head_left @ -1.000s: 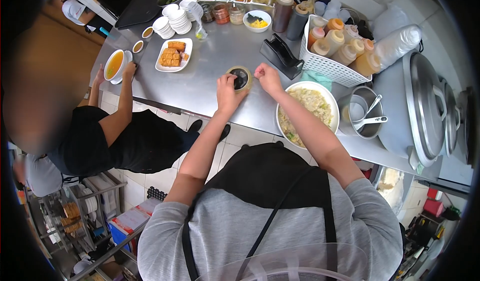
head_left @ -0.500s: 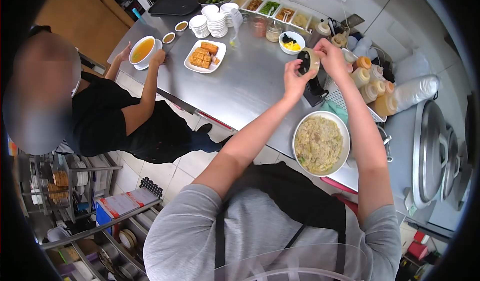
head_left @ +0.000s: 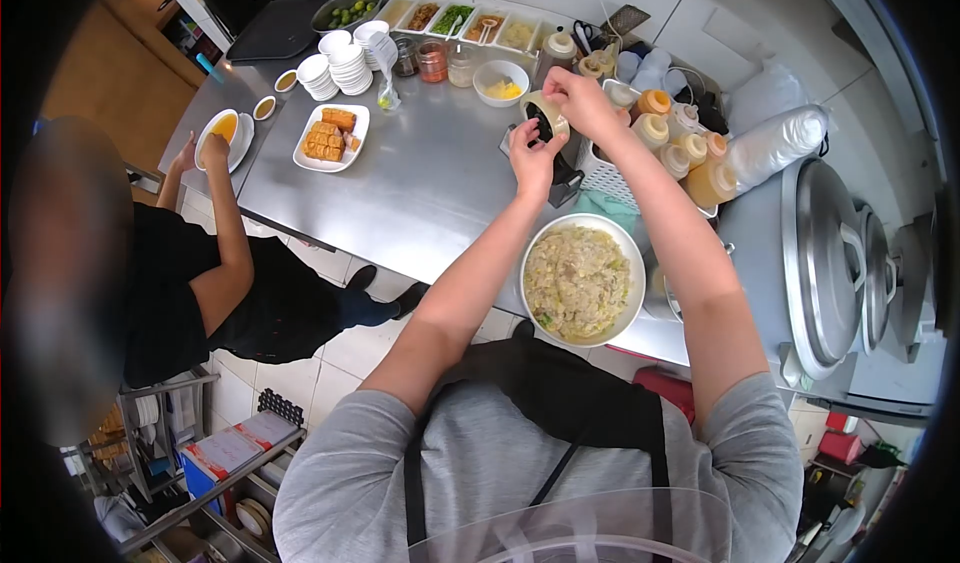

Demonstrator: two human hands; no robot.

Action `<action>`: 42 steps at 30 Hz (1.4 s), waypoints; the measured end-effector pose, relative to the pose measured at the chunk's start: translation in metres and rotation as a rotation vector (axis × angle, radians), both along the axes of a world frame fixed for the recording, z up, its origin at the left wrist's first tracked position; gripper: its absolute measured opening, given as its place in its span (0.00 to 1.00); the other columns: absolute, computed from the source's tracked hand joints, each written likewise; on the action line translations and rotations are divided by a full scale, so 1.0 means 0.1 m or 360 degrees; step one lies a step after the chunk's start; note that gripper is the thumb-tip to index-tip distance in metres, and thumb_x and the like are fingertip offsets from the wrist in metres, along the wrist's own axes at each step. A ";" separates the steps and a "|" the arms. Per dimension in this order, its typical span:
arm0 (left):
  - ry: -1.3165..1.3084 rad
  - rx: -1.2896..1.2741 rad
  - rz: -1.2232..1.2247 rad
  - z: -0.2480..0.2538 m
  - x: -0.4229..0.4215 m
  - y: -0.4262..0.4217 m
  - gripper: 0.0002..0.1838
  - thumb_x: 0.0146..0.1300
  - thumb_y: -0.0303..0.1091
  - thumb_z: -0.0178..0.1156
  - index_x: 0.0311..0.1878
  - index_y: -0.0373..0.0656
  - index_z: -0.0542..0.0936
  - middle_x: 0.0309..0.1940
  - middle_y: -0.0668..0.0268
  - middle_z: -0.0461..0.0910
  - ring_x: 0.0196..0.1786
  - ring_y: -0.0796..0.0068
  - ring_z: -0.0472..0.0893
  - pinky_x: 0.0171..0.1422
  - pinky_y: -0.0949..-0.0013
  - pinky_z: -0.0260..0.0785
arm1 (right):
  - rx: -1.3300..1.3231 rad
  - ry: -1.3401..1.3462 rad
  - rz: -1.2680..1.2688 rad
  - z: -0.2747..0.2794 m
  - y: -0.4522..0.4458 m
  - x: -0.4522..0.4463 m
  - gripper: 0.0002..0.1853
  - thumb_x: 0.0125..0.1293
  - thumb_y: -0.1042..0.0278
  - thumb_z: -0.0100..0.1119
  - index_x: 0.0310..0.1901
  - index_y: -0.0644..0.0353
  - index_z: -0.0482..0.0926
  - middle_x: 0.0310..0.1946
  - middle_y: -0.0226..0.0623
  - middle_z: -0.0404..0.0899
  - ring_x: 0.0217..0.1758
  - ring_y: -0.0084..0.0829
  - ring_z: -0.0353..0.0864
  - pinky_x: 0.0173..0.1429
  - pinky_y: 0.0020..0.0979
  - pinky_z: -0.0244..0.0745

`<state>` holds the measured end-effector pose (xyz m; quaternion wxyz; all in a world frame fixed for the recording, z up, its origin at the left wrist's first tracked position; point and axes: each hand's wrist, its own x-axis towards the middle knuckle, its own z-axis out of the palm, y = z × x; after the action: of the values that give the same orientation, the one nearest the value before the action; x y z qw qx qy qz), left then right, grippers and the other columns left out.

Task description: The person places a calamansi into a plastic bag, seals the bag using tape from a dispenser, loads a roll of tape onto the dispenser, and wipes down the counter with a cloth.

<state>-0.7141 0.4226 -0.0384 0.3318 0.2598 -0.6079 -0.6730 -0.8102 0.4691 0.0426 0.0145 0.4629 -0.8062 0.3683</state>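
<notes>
My left hand (head_left: 533,160) is closed around the lower left side of a roll of clear tape (head_left: 556,121), fingers partly inside its dark core. My right hand (head_left: 583,106) pinches at the roll's upper right edge; a loose tape end cannot be made out. Just below the roll stands a black tape dispenser (head_left: 566,179), partly hidden by my left hand. Nearer to me, a white bowl of fried rice (head_left: 578,278) rests at the counter's edge. Beyond my hands sits a small white bowl (head_left: 490,73) with yellow pieces in it.
A white basket (head_left: 604,175) of sauce bottles and large lidded pots (head_left: 830,263) stand right. On the steel counter (head_left: 410,173) are a plate of fried tofu-like blocks (head_left: 330,140), stacked small bowls (head_left: 349,70) and topping tubs (head_left: 455,23). A co-worker (head_left: 170,283) handles a soup bowl (head_left: 217,133) left.
My view has shifted right. Both my hands stay at the tape roll, still over the dispenser. Dark pieces seen in the small bowl earlier no longer show. The co-worker's right hand is now over the soup.
</notes>
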 end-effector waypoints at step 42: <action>-0.0473 -0.1133 -0.0287 -0.42 0.36 0.23 0.25 0.33 0.34 0.72 0.36 0.40 0.70 0.39 0.60 0.65 0.45 0.59 0.67 0.49 0.64 0.64 | 0.0563 0.0446 0.0165 -0.28 0.05 0.16 0.03 0.54 0.70 0.49 0.28 0.59 0.70 0.23 0.47 0.74 0.31 0.47 0.76 0.35 0.41 0.70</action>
<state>-0.6779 0.4455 -0.0802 0.2491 0.1686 -0.8650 -0.4016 -0.7938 0.4744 0.0148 0.0259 0.5455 -0.8235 0.1536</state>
